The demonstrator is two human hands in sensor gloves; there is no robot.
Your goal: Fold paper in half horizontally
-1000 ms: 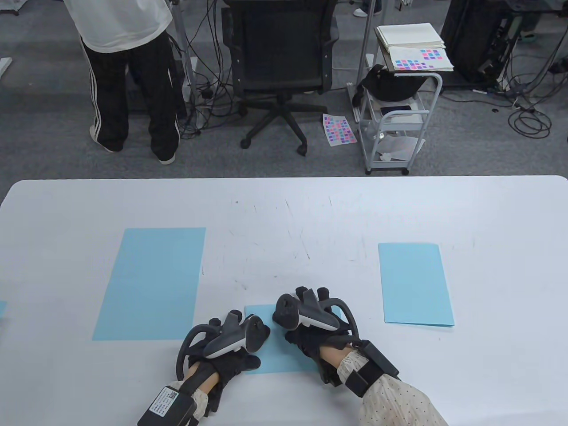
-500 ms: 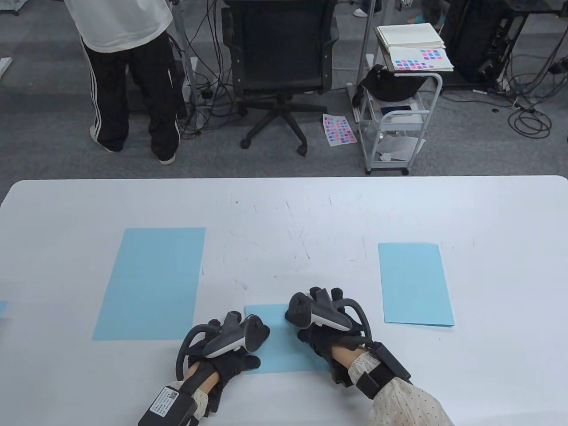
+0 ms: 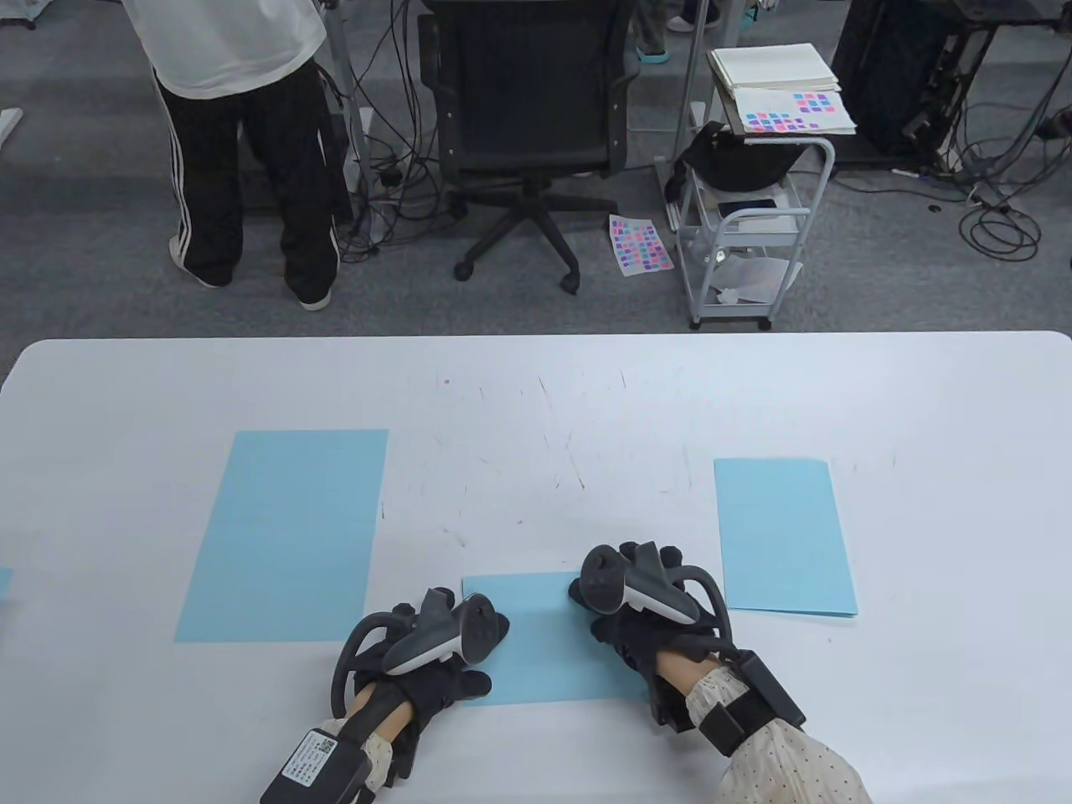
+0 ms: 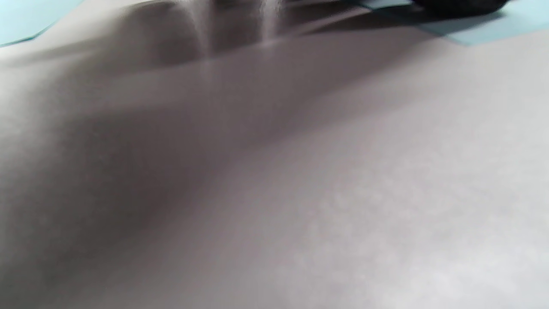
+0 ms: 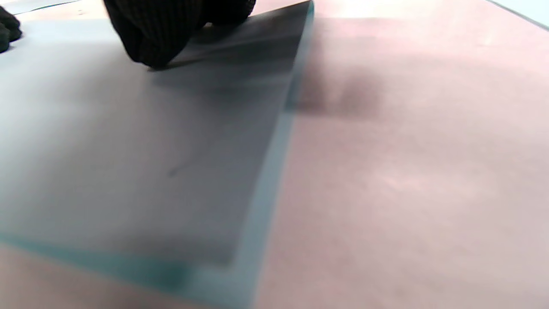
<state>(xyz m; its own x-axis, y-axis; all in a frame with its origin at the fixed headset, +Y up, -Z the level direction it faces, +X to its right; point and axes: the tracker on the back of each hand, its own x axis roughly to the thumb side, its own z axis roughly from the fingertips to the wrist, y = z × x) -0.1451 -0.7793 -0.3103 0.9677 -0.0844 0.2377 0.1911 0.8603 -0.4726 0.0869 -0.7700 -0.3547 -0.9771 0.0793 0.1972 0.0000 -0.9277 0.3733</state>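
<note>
Sliding rightward along the far edge of the folded paper (image 3: 548, 641), the right hand (image 3: 641, 624) now sits over the sheet's far right corner, where half a second ago it was nearer the middle of that edge and a second ago further left again. The left hand (image 3: 427, 670) has not moved; it rests on the sheet's left side, near the front of the table (image 3: 536, 394).

In the right wrist view the gloved fingertips (image 5: 158, 30) press down on the paper (image 5: 128, 141) close to its far corner, with the layered right edge running just beside them. The fingers look bunched together and pushing flat, not pinching the sheet. How the left hand's fingers lie cannot be told: the tracker hides them from above, and the left wrist view shows mostly blurred tabletop.

The folded paper lies flat between the two hands. A larger unfolded blue sheet (image 3: 285, 536) lies to its left and another folded one (image 3: 783, 536) to its right, both apart from it.
</note>
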